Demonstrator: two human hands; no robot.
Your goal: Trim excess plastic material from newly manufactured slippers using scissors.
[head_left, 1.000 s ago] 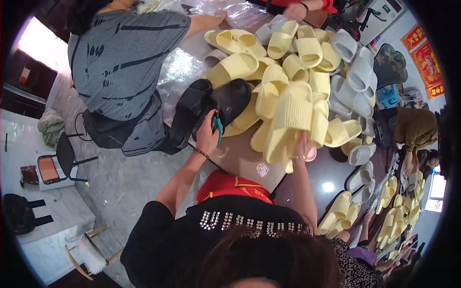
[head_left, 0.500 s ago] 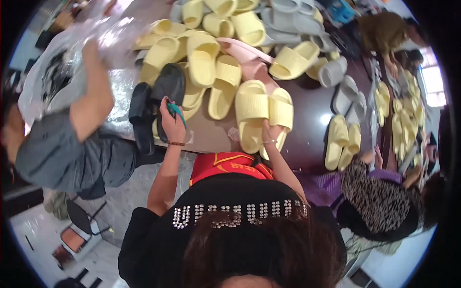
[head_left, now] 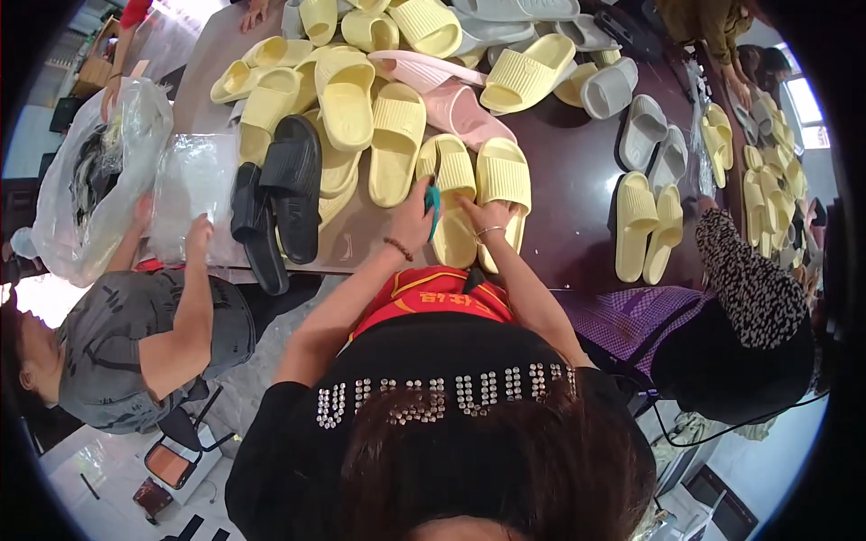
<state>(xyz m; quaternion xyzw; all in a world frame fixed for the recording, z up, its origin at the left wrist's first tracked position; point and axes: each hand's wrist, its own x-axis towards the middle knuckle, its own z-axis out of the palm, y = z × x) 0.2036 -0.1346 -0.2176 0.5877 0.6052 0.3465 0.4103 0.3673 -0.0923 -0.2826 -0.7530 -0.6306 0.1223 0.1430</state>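
My left hand (head_left: 410,216) is closed around teal-handled scissors (head_left: 433,212), their dark tip against the strap of a yellow slipper (head_left: 454,230). Just right of it stands a second yellow slipper (head_left: 503,176), toe away from me. My right hand (head_left: 487,216) reaches between the two, its thumb by the left slipper and its other fingers partly hidden at the opening of the right one, which it grips. Left of my hands lie two black slippers (head_left: 294,194), one overlapping the other. A pink slipper (head_left: 456,108) rests behind the yellow pair.
Yellow and grey slippers pile up at the far side of the table (head_left: 577,180). A yellow pair (head_left: 636,225) and a grey pair (head_left: 645,131) lie to the right. At left, a co-worker's hands touch a clear plastic bag (head_left: 194,189) beside a large plastic sack (head_left: 99,189). Another person sits at right.
My left hand, with the scissors, has moved right from the black slippers to the yellow pair. The yellow pair stands further apart. The left co-worker's arm has come down to the clear bag.
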